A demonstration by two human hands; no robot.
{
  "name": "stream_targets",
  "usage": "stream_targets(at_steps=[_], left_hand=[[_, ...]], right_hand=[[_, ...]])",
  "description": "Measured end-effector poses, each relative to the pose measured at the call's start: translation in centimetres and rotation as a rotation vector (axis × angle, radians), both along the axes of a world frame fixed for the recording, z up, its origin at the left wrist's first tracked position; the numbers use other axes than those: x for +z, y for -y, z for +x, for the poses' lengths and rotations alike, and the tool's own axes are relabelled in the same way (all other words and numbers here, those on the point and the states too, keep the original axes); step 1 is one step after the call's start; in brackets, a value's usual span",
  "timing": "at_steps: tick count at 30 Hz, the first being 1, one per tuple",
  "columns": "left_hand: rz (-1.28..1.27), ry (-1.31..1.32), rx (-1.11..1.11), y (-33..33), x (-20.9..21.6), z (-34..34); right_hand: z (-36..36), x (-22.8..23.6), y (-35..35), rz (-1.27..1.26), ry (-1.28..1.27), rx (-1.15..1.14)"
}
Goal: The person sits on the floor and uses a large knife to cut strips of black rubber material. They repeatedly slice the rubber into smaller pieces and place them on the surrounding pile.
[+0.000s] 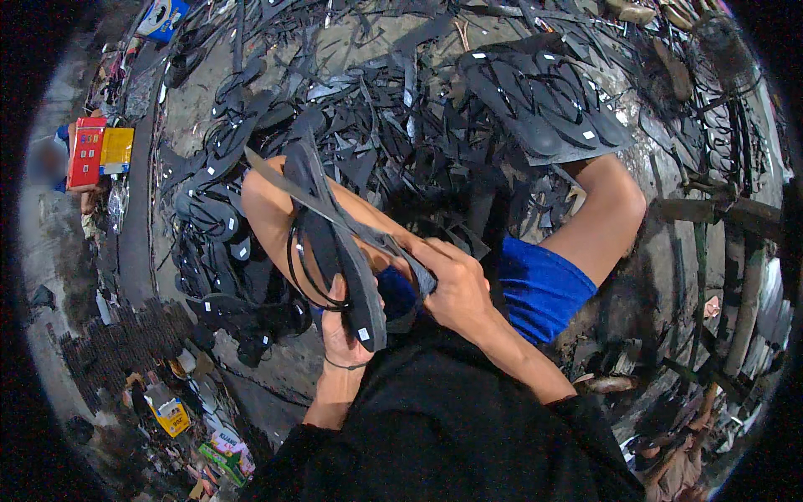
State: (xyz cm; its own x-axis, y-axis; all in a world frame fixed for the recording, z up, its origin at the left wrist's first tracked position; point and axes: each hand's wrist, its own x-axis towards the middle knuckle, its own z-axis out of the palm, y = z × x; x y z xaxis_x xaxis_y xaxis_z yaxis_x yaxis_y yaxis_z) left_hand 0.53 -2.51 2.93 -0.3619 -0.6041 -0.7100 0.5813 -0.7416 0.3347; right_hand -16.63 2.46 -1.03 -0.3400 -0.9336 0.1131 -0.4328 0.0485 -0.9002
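Note:
My left hand [339,339] is closed round the heel end of a black flip-flop [355,276], which is tilted upright with its thin strap looping out to the left. A small white label sits near its heel. In my right hand [458,284] is a long-bladed cutting tool [288,180] with a dark wrapped handle. Its narrow blade crosses the upper part of the flip-flop and points to the far left. From this angle I cannot tell whether the edge touches the sole. My fingers hide part of the handle.
Between my bent legs lie heaps of black rubber offcuts [360,159]. More black flip-flops [222,213] are piled at left. Another group of flip-flops [552,100] lies on a dark sheet beyond my right knee. A red box [86,151] stands far left; wooden bars [711,209] are at right.

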Motion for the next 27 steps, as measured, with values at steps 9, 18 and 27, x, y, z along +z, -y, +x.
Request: stream_targets(at_steps=[9, 18, 27], left_hand=[[-0.066, -0.029, -0.147, -2.6, -1.6, 2.2], [-0.690, 0.448, -0.649, 0.2, -1.3, 2.0], [-0.672, 0.482, -0.349, 9.7, 3.6, -3.3]], right_hand=[[-2.1, -2.8, 13.7, -0.088, -0.032, -0.235], [-5.2, 3.3, 5.0, 0.338, 0.589, 0.055], [-5.5, 5.1, 1.5, 0.105, 0.407, -0.179]])
